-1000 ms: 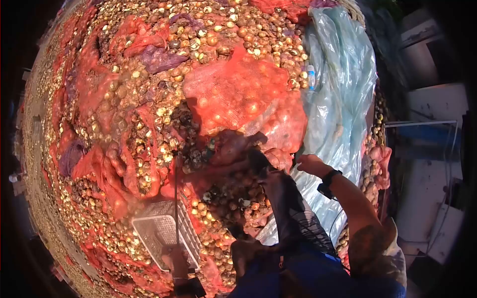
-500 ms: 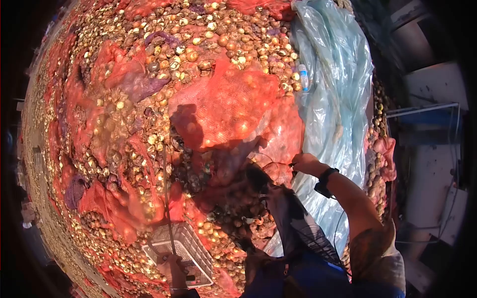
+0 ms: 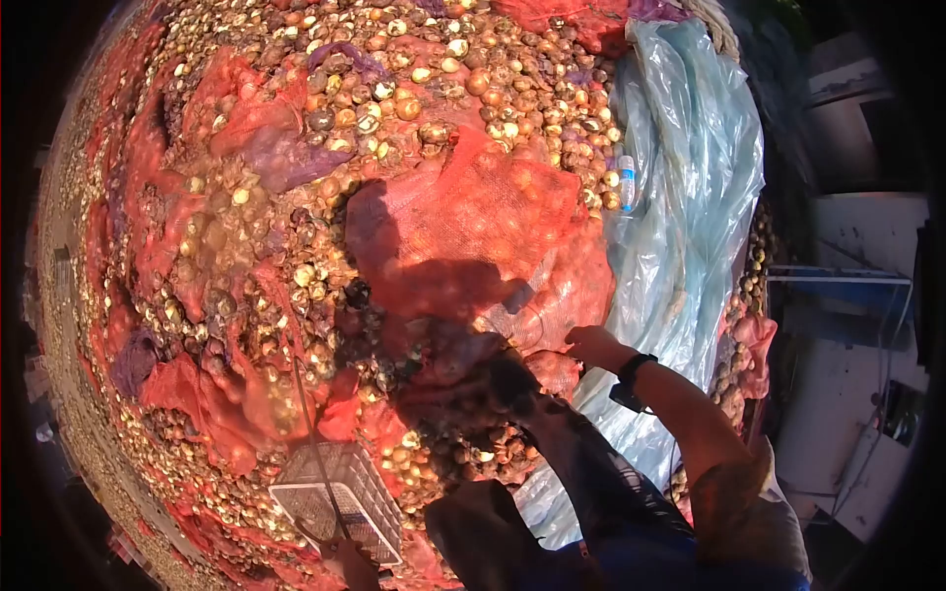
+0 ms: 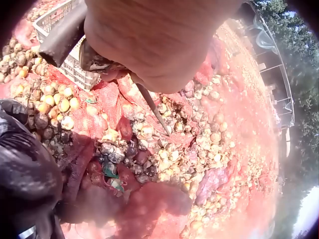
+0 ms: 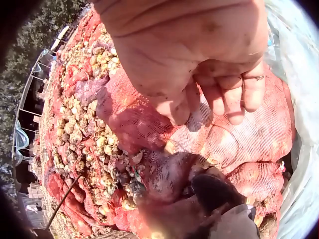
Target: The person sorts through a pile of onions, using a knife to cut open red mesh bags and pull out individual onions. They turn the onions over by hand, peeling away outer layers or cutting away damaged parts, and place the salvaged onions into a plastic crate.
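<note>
In the head view my left hand (image 3: 350, 563) grips the handle of a long thin rod (image 3: 317, 448) at the bottom. A dark handle end (image 4: 65, 37) sticks out beside the palm in the left wrist view, and the rod points down over loose onions. A white slatted plastic crate (image 3: 340, 468) lies right beside this hand. My right hand (image 3: 596, 347) hovers over the near right edge of a red mesh sack (image 3: 483, 217) of onions. Its fingers (image 5: 232, 97) hang loosely bent, thumb apart from them, with nothing visible between.
Loose onions (image 3: 394, 98) and more red mesh sacks spread all around. Clear plastic sheeting (image 3: 690, 197) runs along the right side, with a small bottle (image 3: 627, 183) at its edge. A dark-clothed leg (image 3: 591, 463) stands among the onions close to the sack.
My right hand has shifted from beside the sheeting to over the sack's edge. The rod in my left hand has tilted, its far end swinging left. The camera view has also shifted.
</note>
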Tool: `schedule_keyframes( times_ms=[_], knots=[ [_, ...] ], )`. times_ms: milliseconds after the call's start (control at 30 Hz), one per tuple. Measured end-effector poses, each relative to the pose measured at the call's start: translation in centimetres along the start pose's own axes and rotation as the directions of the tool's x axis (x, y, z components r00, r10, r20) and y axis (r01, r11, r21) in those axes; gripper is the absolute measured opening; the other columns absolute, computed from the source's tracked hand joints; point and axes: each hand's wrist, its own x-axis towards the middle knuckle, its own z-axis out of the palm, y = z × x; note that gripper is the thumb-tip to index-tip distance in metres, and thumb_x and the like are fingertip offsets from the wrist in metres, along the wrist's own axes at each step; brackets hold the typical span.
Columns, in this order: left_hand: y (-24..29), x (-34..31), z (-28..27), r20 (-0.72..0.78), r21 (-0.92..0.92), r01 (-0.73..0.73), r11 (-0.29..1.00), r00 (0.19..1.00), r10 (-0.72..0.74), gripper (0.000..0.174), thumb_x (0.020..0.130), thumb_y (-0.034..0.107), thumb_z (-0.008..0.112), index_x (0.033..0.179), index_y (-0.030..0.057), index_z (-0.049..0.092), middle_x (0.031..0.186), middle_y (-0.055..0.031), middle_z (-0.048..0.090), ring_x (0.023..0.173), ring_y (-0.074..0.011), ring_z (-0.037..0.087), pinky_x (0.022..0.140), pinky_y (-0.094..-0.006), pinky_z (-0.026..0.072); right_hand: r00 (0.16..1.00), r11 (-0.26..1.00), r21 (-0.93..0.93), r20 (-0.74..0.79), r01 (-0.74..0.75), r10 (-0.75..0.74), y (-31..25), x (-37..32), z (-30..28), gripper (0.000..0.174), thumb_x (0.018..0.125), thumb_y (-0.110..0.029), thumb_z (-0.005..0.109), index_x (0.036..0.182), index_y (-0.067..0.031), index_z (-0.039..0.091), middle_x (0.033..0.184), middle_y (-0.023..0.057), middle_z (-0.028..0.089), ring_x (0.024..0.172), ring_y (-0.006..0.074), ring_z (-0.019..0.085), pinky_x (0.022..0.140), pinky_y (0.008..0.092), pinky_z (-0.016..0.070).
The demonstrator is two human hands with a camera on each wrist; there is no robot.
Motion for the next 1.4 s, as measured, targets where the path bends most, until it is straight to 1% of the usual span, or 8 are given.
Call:
schedule_keyframes(
  times_ms=[100, 367, 633, 867, 1133, 1233, 1300, 1400],
  knots=[
    [-3.1, 4.8, 3.1, 0.079, -0.193, -0.010, 0.981, 0.997, 0.026, 0.017, 0.078, 0.001, 0.056, 0.091, 0.0101, 0.048, 0.059, -0.0053, 0.051, 0.039, -0.0142, 0.046, 0.031, -0.0284, 0.0348, 0.977, 0.969, -0.125, 0.042, 0.215, -0.211, 0.9, 2.6, 1.6, 0.031, 0.080, -0.026, 0.070, 0.103, -0.0057, 0.069, 0.102, 0.0141, 0.070, 0.095, 0.0333, 0.068, 0.083, 0.0426, 0.0539],
    [-8.6, 13.3, 11.8, 0.196, -0.155, 0.069, 0.986, 0.980, -0.038, 0.015, 0.077, 0.003, 0.055, 0.086, 0.0108, 0.046, 0.059, -0.0022, 0.047, 0.038, -0.0126, 0.044, 0.032, -0.0278, 0.0348, 0.996, 0.960, -0.266, 0.002, 0.090, -0.093, -3.6, 9.6, 5.5, 0.032, 0.079, -0.021, 0.071, 0.108, -0.0078, 0.067, 0.108, 0.0154, 0.066, 0.100, 0.0347, 0.064, 0.085, 0.0433, 0.0522],
    [-19.4, 21.4, 15.0, 0.212, -0.140, 0.004, 0.990, 0.977, 0.026, 0.013, 0.074, 0.004, 0.061, 0.082, 0.0058, 0.051, 0.063, -0.0032, 0.052, 0.052, -0.0118, 0.050, 0.047, -0.0260, 0.0415, 0.636, 0.542, -0.677, -0.140, 0.497, -0.759, -17.7, 23.1, 10.1, 0.053, 0.078, -0.029, 0.069, 0.127, -0.0105, 0.060, 0.139, 0.0159, 0.049, 0.123, 0.0350, 0.048, 0.104, 0.0501, 0.0365],
    [-25.6, 29.7, 16.7, 0.049, 0.004, -0.114, 0.993, 0.992, 0.114, 0.006, 0.076, 0.001, 0.062, 0.078, 0.0049, 0.057, 0.068, -0.0010, 0.056, 0.056, -0.0108, 0.048, 0.049, -0.0293, 0.0419, 0.770, 0.587, -0.733, -0.136, 0.345, -0.624, -26.3, 29.4, 13.8, 0.078, 0.076, -0.043, 0.071, 0.144, -0.0123, 0.047, 0.146, 0.0240, 0.040, 0.135, 0.0408, 0.038, 0.111, 0.0536, 0.0284],
    [-16.6, 32.4, 25.2, 0.219, -0.386, -0.390, 0.836, 0.842, 0.493, 0.019, 0.078, -0.009, 0.055, 0.090, 0.0067, 0.057, 0.069, -0.0020, 0.059, 0.057, -0.0108, 0.058, 0.047, -0.0253, 0.0454, 0.795, 0.411, -0.837, 0.047, 0.362, -0.604, -24.2, 30.7, 13.7, 0.073, 0.079, -0.037, 0.069, 0.146, -0.0203, 0.046, 0.158, 0.0264, 0.021, 0.144, 0.0455, 0.025, 0.114, 0.0563, 0.0240],
    [-5.9, 29.4, 31.3, 0.338, -0.367, -0.675, 0.640, 0.545, 0.768, 0.026, 0.077, -0.015, 0.052, 0.093, 0.0054, 0.057, 0.072, -0.0023, 0.058, 0.058, -0.0106, 0.057, 0.050, -0.0270, 0.0489, 0.795, 0.427, -0.828, 0.038, 0.364, -0.605, -23.8, 31.2, 13.9, 0.075, 0.076, -0.031, 0.074, 0.145, -0.0211, 0.046, 0.158, 0.0248, 0.021, 0.144, 0.0444, 0.026, 0.115, 0.0554, 0.0247],
    [-1.6, 25.2, 33.8, 0.510, -0.494, -0.252, 0.832, 0.691, 0.512, 0.021, 0.080, -0.011, 0.053, 0.095, 0.0032, 0.057, 0.076, -0.0056, 0.060, 0.061, -0.0146, 0.064, 0.051, -0.0259, 0.0507, 0.791, 0.473, -0.785, 0.035, 0.400, -0.610, -23.5, 30.7, 13.5, 0.074, 0.077, -0.033, 0.074, 0.144, -0.0206, 0.048, 0.158, 0.0244, 0.022, 0.143, 0.0447, 0.027, 0.114, 0.0568, 0.0253],
    [1.8, 20.4, 37.2, 0.582, -0.399, -0.264, 0.878, 0.667, 0.466, 0.013, 0.084, 0.000, 0.059, 0.098, 0.0006, 0.060, 0.078, -0.0066, 0.063, 0.063, -0.0146, 0.065, 0.050, -0.0269, 0.0492, 0.671, 0.627, -0.521, -0.133, 0.579, -0.730, -20.3, 29.0, 11.9, 0.060, 0.081, -0.024, 0.073, 0.136, -0.0122, 0.052, 0.149, 0.0245, 0.037, 0.136, 0.0408, 0.040, 0.109, 0.0475, 0.0374]
  ],
)
